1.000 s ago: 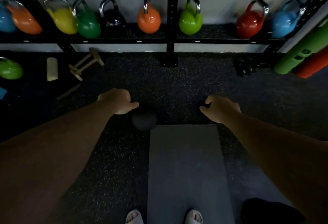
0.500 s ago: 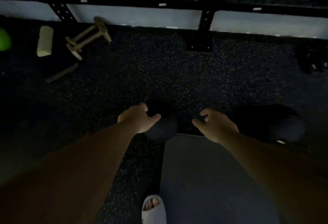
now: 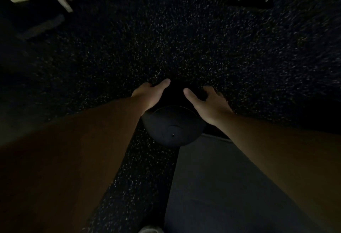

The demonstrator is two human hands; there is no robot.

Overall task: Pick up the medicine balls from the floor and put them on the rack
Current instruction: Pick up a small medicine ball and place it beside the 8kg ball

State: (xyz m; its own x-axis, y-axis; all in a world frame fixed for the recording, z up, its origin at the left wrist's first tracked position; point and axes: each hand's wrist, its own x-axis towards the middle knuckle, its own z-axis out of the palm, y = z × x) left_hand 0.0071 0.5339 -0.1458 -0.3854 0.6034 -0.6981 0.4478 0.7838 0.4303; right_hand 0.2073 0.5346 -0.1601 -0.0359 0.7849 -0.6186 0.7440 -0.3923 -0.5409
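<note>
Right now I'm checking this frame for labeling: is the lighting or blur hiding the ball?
Head view: very dim; the round black medicine ball barely separates from the dark speckled rubber floor, its far side lost in shadow between the left hand and right hand; edges smear with motion blur.

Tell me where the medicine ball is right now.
Head view, center: the black medicine ball sits on the speckled floor at the gray mat's far edge, between left hand and right hand.

Black medicine ball (image 3: 172,128), round, matte, on speckled floor (image 3: 184,39) at mat's (image 3: 221,186) far edge.
</note>
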